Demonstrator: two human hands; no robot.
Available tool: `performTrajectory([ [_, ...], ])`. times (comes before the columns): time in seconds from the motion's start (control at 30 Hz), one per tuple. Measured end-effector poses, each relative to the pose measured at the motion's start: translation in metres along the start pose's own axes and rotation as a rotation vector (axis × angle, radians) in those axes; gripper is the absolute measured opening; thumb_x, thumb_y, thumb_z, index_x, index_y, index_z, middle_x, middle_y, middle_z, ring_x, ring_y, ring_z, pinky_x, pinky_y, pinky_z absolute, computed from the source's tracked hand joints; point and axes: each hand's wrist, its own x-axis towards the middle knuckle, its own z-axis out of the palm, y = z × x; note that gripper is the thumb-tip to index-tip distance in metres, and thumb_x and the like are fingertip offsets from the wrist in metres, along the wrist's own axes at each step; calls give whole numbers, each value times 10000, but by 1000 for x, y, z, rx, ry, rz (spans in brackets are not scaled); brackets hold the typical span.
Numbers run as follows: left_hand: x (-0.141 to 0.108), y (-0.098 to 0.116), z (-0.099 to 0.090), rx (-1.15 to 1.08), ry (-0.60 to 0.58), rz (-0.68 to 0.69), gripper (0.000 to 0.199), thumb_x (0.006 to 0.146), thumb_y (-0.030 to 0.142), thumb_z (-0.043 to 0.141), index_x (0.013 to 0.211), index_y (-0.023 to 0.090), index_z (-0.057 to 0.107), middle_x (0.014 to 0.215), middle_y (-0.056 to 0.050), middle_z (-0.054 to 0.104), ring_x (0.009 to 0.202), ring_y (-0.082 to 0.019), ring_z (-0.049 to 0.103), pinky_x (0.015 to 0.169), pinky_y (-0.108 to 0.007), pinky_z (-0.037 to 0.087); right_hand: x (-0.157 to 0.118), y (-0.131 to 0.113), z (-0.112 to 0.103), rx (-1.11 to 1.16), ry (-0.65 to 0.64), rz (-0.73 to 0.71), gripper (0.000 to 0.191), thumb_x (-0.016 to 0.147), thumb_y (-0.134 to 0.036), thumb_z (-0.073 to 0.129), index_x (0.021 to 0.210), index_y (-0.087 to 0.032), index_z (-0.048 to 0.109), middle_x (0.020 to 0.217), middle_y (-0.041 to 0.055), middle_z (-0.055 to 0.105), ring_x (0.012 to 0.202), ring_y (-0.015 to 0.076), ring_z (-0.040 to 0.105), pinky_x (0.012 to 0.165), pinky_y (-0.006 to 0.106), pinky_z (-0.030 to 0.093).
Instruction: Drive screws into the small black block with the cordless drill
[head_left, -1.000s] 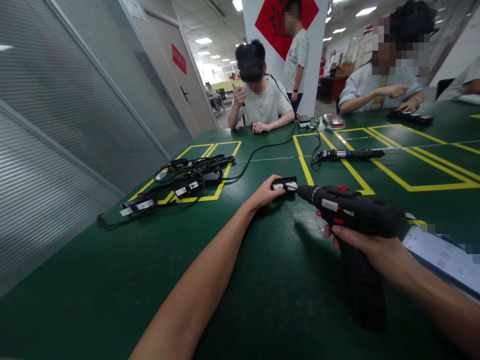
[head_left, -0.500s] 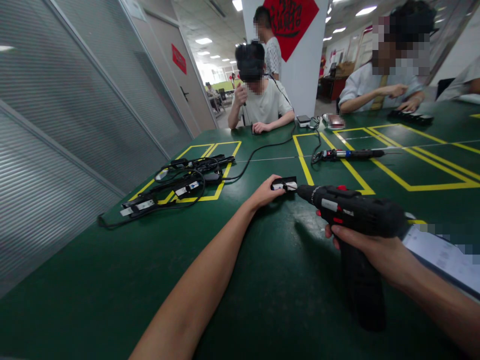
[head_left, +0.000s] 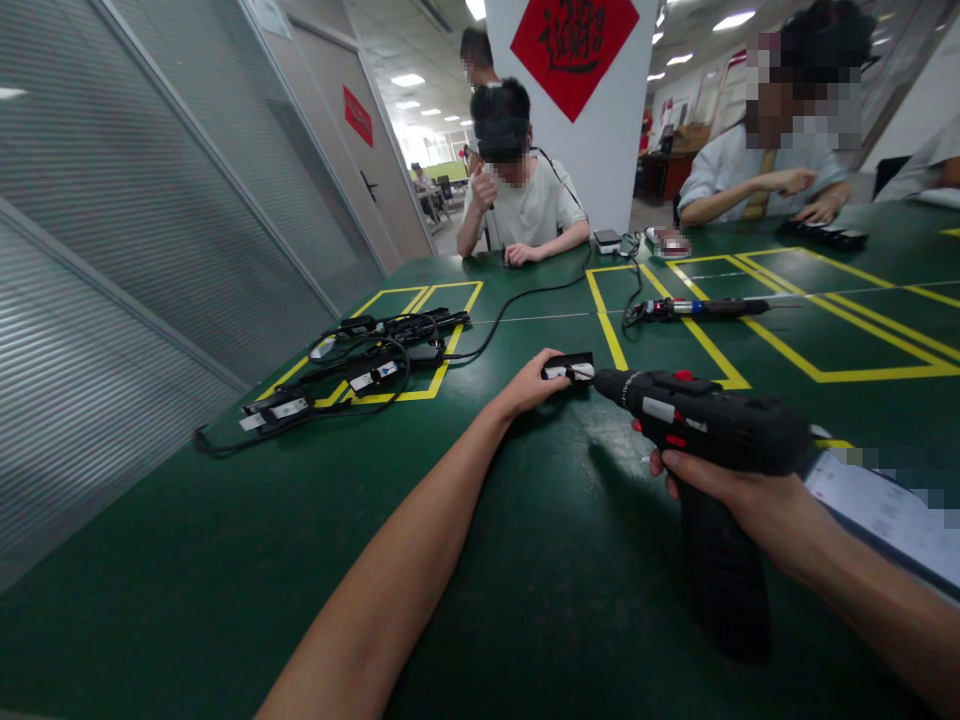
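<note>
My left hand [head_left: 534, 381] grips a small black block [head_left: 583, 360] with a whitish face, near the middle of the green table [head_left: 480, 520]. The fingers on its far side are hidden. A black cordless drill [head_left: 720, 420] with red buttons is in my right hand [head_left: 720, 485], its fingers wrapped round the handle. The drill points left, and its tip meets the right end of the block. Whether the bit is inside the block is too small to tell.
Black devices with cables [head_left: 375, 365] lie on the left in yellow tape outlines. Beyond the drill rests a pen-like tool [head_left: 697, 308] with a cord. A tablet-like device [head_left: 885, 510] sits at the right. Two people [head_left: 525, 200] [head_left: 765, 180] work across the table.
My hands, the block and the drill look unmoved. In the background, a standing person has shifted left behind the seated person.
</note>
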Motion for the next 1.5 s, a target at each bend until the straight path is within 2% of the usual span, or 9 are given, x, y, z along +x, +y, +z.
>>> performTrajectory([
  [0.13,0,-1,0,8,11,4,440,732,297,607,1142,172,508,966,-19,578,757,-117,523,683,-232,425,-1,-4,1,36,22,15,151,760,-375,676,854,-262,713,717,11,704,680,195,644,669,331,514],
  [0.23,0,-1,-1,15,4,-2,444,732,300,606,1146,177,506,956,-16,578,744,-116,520,673,-230,423,-2,-7,4,92,29,14,240,740,-346,691,965,-264,695,761,7,717,663,188,647,682,337,526],
  [0.47,-1,2,-1,34,9,-8,443,729,305,608,1141,171,512,984,-28,588,772,-127,534,699,-239,429,-2,-8,6,54,62,-3,124,736,-349,682,778,-233,691,698,11,696,650,193,647,659,338,522],
  [0.67,-1,3,-1,27,10,1,441,732,316,610,1136,169,512,949,-18,579,758,-123,522,687,-237,422,-3,-12,8,58,82,-14,208,739,-338,682,921,-236,689,693,-5,691,615,167,634,648,314,523],
  [0.87,-1,4,-1,39,8,-16,446,734,303,604,1146,168,503,969,-20,581,755,-119,521,685,-233,423,-4,-13,7,52,92,12,268,721,-336,697,970,-235,686,672,-4,682,627,183,640,638,324,532],
  [1.07,-2,6,-1,42,8,-19,445,734,298,603,1148,167,510,980,-26,591,774,-128,537,703,-244,436,-3,-14,9,44,99,7,275,722,-323,688,986,-244,683,722,5,698,648,196,649,653,342,540],
  [1.5,-2,7,-1,32,3,-27,442,735,290,595,1148,166,499,983,-28,586,768,-123,530,695,-237,433,-4,-14,7,90,93,6,261,716,-299,710,972,-250,690,699,-16,685,616,167,624,657,320,532],
])
